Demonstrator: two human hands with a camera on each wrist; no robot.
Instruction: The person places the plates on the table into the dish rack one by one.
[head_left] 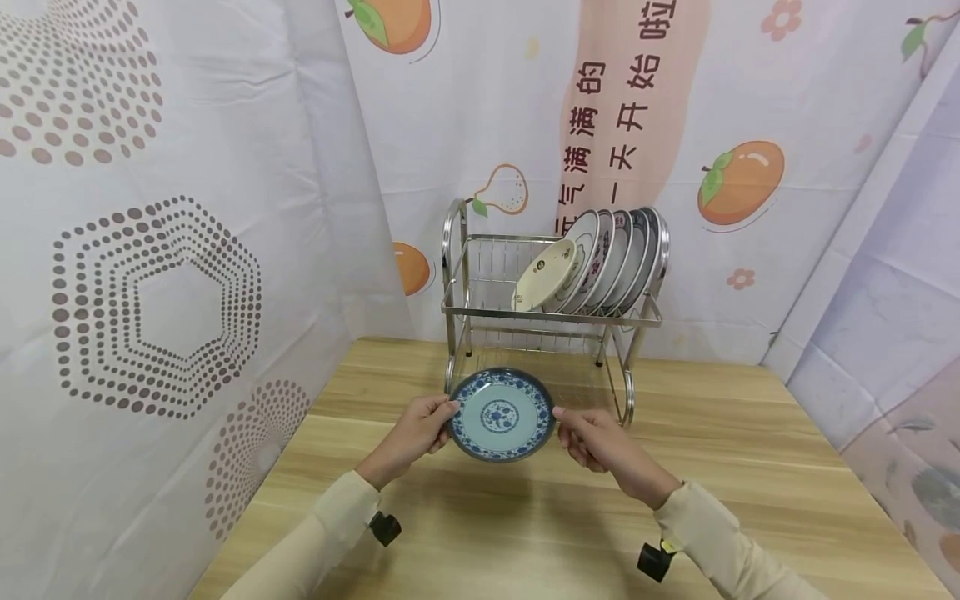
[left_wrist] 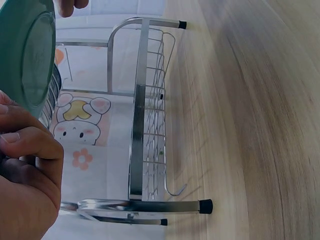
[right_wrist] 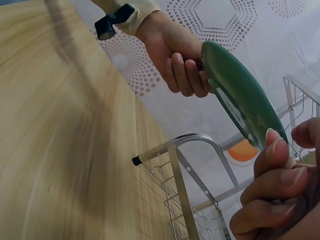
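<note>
A round plate [head_left: 500, 415] with a blue floral rim and a flower medallion is held up above the table, its patterned face toward the head camera. My left hand [head_left: 417, 431] pinches its left edge, thumb on top and fingers curled beneath. On the opposite edge, my right hand [head_left: 603, 446] grips the rim between thumb and forefinger. Both wrist views show the plate's green underside [right_wrist: 242, 92]. Behind it stands a two-tier metal dish rack [head_left: 551, 315]. Several plates lean on edge at the right of its upper tier, with a cream bowl [head_left: 543, 275] tilted at their left end.
The wooden table [head_left: 720, 467] extends in front of the rack and to both sides. Printed curtains [head_left: 480, 125] hang at the back, left and right. The rack's lower wire basket [left_wrist: 154, 115] sits just above the tabletop.
</note>
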